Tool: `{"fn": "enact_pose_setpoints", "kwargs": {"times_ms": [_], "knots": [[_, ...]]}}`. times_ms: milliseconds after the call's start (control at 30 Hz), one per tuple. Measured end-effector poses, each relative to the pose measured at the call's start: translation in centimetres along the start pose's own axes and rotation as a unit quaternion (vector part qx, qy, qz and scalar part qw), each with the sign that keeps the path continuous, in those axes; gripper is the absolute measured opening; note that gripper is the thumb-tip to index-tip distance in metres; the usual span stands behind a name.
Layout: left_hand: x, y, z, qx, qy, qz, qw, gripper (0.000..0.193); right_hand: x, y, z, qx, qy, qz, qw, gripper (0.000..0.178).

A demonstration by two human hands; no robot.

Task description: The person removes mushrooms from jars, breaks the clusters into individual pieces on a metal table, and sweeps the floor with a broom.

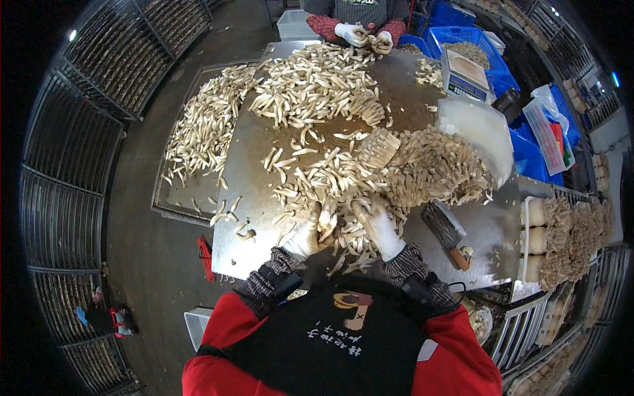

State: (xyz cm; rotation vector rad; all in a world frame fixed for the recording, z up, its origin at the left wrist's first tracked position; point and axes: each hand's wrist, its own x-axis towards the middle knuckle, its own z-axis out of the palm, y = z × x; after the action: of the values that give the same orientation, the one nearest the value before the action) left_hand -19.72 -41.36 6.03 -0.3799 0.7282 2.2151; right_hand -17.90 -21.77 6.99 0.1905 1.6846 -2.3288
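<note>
My left hand, in a soiled white glove, is closed around pale mushrooms at the near edge of a loose pile. My right hand, gloved the same way, has its fingers bent against the pile; anything in them is hidden. Loose mushrooms spread over the metal table beyond both hands. To their right sits a large mass of clustered mushrooms, still joined in clumps. A cleaver with a wooden handle lies on the table right of my right hand.
Across the table stands a person with gloved hands behind another mushroom heap. A lower tray at left holds more mushrooms. A scale, translucent sheet and blue crates are at right. Racks line the left.
</note>
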Motion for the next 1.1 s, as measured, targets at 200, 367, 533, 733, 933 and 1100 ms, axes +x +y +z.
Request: {"fn": "enact_pose_setpoints", "kwargs": {"times_ms": [200, 367, 533, 733, 933, 1100], "knots": [[-0.4, 0.6, 3.9, 0.273, -0.071, 0.034, 0.959, 0.069, -0.9, -0.7, 1.5, -0.046, 0.075, 0.037, 0.995, 0.045], [0.9, -0.6, 1.1, 0.403, -0.007, 0.166, 0.9, 0.073, -0.4, -1.1, 2.1, -0.013, 0.11, 0.022, 0.994, 0.028], [2.0, -2.0, 1.2, 0.36, 0.078, 0.238, 0.899, 0.053, -0.7, 0.0, 2.7, -0.404, 0.198, -0.278, 0.849, 0.016], [1.2, 0.2, 2.3, 0.25, -0.044, 0.141, 0.957, 0.051, -0.2, 2.5, -0.4, -0.431, 0.183, -0.256, 0.845, 0.025], [1.4, 0.7, 2.5, 0.486, -0.1, 0.095, 0.863, 0.057, -0.3, 0.5, -1.7, -0.031, -0.048, 0.013, 0.998, 0.035], [3.2, 0.0, -1.8, 0.398, 0.016, 0.079, 0.914, 0.044, -0.6, 0.0, 2.4, -0.373, 0.073, -0.228, 0.896, 0.021]]}}
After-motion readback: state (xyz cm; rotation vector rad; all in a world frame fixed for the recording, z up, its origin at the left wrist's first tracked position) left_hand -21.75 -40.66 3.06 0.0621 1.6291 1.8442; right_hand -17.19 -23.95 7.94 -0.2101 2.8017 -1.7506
